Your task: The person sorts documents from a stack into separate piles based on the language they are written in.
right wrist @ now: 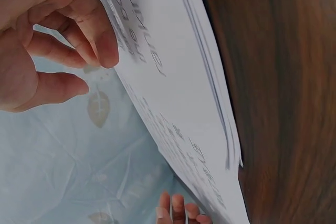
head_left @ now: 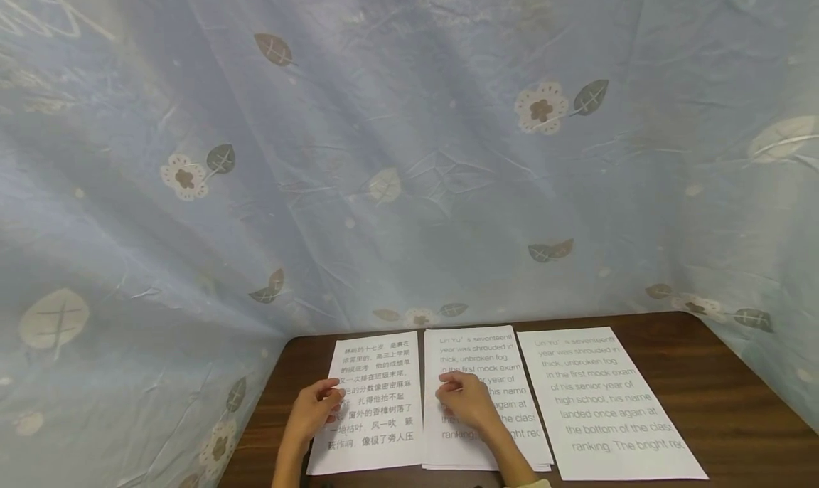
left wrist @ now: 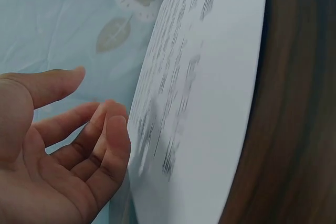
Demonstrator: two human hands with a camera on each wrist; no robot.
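Observation:
My left hand hovers over the left sheet of paper, which carries Chinese print. Its fingers are loosely bent, with thumb and fingertips apart and nothing between them in the left wrist view. Over the middle stack of paper, printed in English, is my right hand, covering part of the text. The right wrist view shows a gap between that thumb and the bent fingers; they hold nothing. Several sheet edges show along the side of that stack.
A third printed sheet with English text lies to the right. All the paper rests on a dark brown wooden table. Behind and at the sides hangs a pale blue curtain patterned with leaves and flowers.

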